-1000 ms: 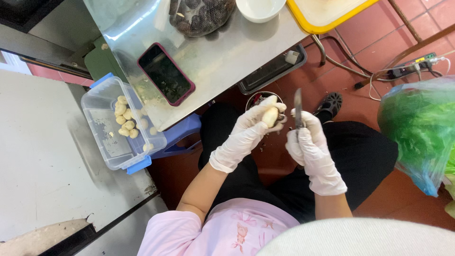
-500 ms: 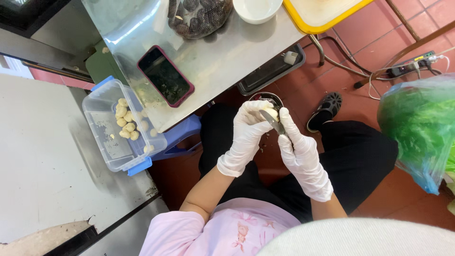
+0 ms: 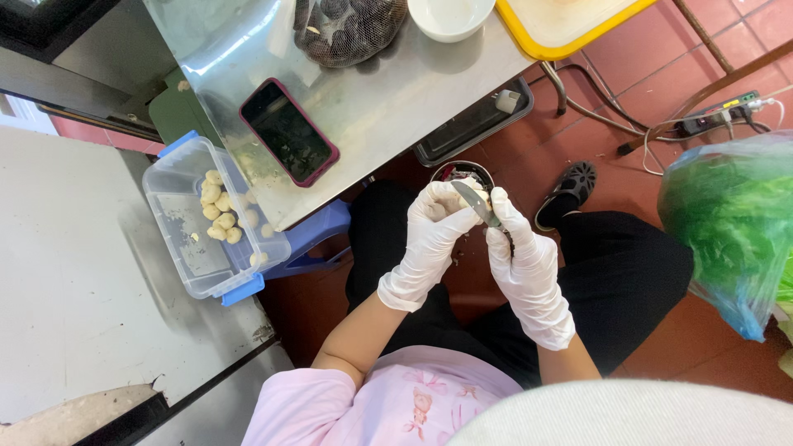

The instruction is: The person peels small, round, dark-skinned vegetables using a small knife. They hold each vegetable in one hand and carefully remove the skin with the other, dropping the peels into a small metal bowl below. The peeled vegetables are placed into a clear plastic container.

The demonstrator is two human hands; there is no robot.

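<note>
Both hands wear white gloves and meet above my lap. My left hand (image 3: 429, 239) grips a small pale, round, peeled piece (image 3: 459, 196), mostly hidden by the fingers. My right hand (image 3: 524, 268) holds a small knife (image 3: 479, 205) whose blade lies against that piece. Directly under the hands sits a dark bowl (image 3: 450, 172) with peelings in it. A clear plastic box (image 3: 186, 256) with blue clips, holding several pale peeled pieces, rests on a blue stool (image 3: 318, 235) to the left.
A steel table (image 3: 396, 99) carries a phone (image 3: 289, 132), a net bag of dark round items (image 3: 347, 29), a white bowl (image 3: 450, 12) and a yellow tray (image 3: 570, 25). A bag of greens (image 3: 727, 215) sits right; cables and a power strip (image 3: 719, 116) lie on the red tiled floor.
The hands have come together and shifted up over the dark bowl. The knife, held upright and apart from the piece a second ago, now lies against it.
</note>
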